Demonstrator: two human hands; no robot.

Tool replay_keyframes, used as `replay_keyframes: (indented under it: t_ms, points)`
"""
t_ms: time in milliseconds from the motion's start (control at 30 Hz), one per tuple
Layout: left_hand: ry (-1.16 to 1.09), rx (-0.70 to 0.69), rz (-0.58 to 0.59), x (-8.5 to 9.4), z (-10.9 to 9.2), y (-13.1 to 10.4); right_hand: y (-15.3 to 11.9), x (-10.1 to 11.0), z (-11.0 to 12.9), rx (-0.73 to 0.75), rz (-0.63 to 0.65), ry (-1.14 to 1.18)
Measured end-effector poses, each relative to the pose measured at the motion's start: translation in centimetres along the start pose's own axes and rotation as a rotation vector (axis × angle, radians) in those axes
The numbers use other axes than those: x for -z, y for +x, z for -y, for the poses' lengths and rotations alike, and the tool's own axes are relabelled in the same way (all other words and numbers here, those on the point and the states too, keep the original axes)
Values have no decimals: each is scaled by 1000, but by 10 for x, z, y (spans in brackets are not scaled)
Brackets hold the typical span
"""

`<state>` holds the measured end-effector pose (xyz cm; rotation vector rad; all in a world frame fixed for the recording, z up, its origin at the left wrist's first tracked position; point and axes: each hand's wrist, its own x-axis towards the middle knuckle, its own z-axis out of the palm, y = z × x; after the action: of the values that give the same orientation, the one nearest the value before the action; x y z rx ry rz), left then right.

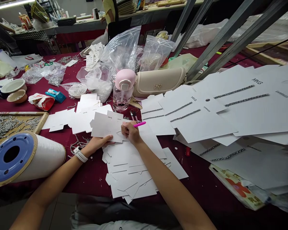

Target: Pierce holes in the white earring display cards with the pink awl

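Observation:
My left hand (pixel 100 143) grips a white earring card (pixel 105 126) printed MNG by its lower edge, thumb on top and fingers beneath. A white watch is on that wrist. My right hand (pixel 131 132) is closed round a pink pen-shaped tool (pixel 139 124). Its thin point rests on or just over the card's lower right part; exact contact I cannot tell. Under both hands lies a messy stack of blank white cards (pixel 134 179). Behind the held card are more white cards (pixel 80 123), one also printed MNG.
Cards with silver chain strips (pixel 194 118) overlap at right, beside metal posts (pixel 206 48). A pink-lidded bottle (pixel 123 91) and beige bag (pixel 160 81) stand behind. At left are a large thread spool (pixel 48 155) and a tray of chains (pixel 42 123). A person (pixel 109 14) sits farther back.

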<state>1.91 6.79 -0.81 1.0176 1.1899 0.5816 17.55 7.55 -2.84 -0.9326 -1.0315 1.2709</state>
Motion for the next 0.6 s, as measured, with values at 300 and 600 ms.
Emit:
replay_keyframes:
  t_ms: [300, 600]
  points:
    - [-13, -86, 33, 2, 5, 3, -2, -1, -1, 45, -7, 31]
    - [161, -144, -40, 2, -8, -12, -8, 19, 43, 195, -259, 118]
